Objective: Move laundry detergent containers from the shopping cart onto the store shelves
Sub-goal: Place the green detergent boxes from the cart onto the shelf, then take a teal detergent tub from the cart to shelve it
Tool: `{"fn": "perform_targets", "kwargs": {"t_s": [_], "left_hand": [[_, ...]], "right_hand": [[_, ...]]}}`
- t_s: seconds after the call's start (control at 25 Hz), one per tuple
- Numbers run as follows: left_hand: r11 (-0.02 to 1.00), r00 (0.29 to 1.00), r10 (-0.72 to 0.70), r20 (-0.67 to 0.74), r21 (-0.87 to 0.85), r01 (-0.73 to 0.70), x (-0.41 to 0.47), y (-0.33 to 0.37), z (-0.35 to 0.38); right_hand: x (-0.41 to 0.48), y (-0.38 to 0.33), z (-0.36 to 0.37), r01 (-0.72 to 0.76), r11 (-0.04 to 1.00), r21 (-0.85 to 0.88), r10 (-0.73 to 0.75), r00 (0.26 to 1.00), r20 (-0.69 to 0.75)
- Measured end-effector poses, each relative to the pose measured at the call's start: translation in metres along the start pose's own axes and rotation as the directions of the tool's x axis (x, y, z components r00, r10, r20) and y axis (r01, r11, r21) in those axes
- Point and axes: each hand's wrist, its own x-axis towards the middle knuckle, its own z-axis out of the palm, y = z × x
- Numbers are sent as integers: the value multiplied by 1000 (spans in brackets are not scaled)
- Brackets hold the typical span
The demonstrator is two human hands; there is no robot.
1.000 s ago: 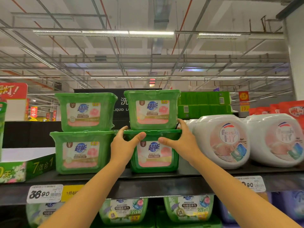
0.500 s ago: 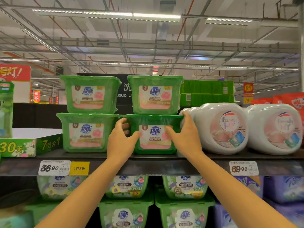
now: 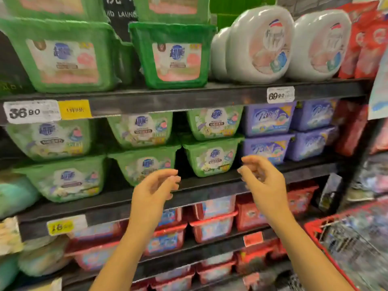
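Price tag (image 3: pixel 31 111) w/ yellow tag (image 3: pixel 75 109) beside; black sign (image 3: pixel 120 9) behind.

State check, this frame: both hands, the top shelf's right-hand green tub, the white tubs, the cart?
Left hand: empty, fingers loosely curled, touching nothing.
Right hand: empty, fingers loosely curled, touching nothing.
Green tub: upright on the top shelf, another tub stacked on it.
White tubs: side by side on the top shelf, labels facing out.
Shopping cart: lower right, contents too blurred to tell.

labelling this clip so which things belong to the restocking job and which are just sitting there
Job: green detergent tub, top shelf, red shopping cart, left hand, right hand, both empty.
Bystanders: white round tubs, purple boxes, red tubs, price tag.
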Motion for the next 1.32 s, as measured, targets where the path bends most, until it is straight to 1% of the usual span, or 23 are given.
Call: {"fn": "perform_targets", "kwargs": {"t_s": [0.08, 0.12, 0.16, 0.24, 0.32, 0.4, 0.52, 0.64, 0.72, 0.8, 0.92, 0.96, 1.0, 1.08, 1.16, 1.2, 1.28, 1.32], "left_hand": [[989, 988, -146, 53, 13, 146, -32, -45, 3], [976, 971, -216, 98, 39, 214, -49, -66, 4], [958, 948, -284, 146, 78, 275, -65, -84, 6], [909, 881, -414, 231, 156, 386, -102, -118, 10], [845, 796, -531, 290, 243, 476, -139, -145, 12], [775, 698, -630, 339, 327, 541, -176, -166, 15], [668, 550, -744, 379, 430, 608, -226, -187, 24], [613, 434, -790, 434, 547, 569, -271, -197, 48], [624, 395, -781, 483, 614, 483, -295, -202, 71], [650, 370, -759, 536, 657, 382, -318, -203, 102], [694, 318, -716, 621, 685, 222, -351, -198, 158], [704, 294, -705, 646, 688, 176, -364, -195, 177], [708, 269, -702, 659, 685, 169, -380, -190, 198], [691, 226, -723, 653, 689, 218, -407, -184, 232], [689, 218, -725, 653, 683, 244, -428, -176, 262], [700, 221, -714, 664, 672, 242, -437, -170, 279], [733, 231, -680, 696, 632, 254, -446, -150, 311], [759, 243, -649, 721, 590, 275, -448, -136, 329]], "right_hand": [[-59, 34, -16, -171, 984, -44, 172, 984, 44], [-89, 50, -25, -257, 963, -81, 263, 963, 64], [-117, 64, -35, -341, 932, -119, 351, 933, 73], [-175, 86, -57, -497, 847, -187, 513, 857, 46], [-229, 101, -78, -634, 738, -231, 654, 757, 11], [-279, 108, -101, -744, 619, -254, 761, 647, -39], [-343, 106, -136, -843, 472, -259, 851, 512, -115], [-398, 94, -178, -902, 361, -237, 882, 413, -226], [-434, 85, -207, -930, 295, -220, 889, 351, -293], [-468, 77, -240, -953, 237, -191, 888, 292, -356], [-507, 67, -293, -970, 185, -159, 877, 236, -419], [-517, 65, -312, -972, 170, -160, 879, 223, -422], [-527, 62, -335, -972, 161, -170, 882, 219, -418], [-542, 57, -375, -966, 143, -217, 894, 220, -390], [-549, 55, -414, -958, 122, -260, 899, 218, -379], [-550, 54, -435, -959, 123, -254, 893, 218, -392], [-540, 55, -467, -965, 145, -220, 880, 228, -417], [-531, 55, -481, -961, 166, -221, 870, 248, -426]]}}
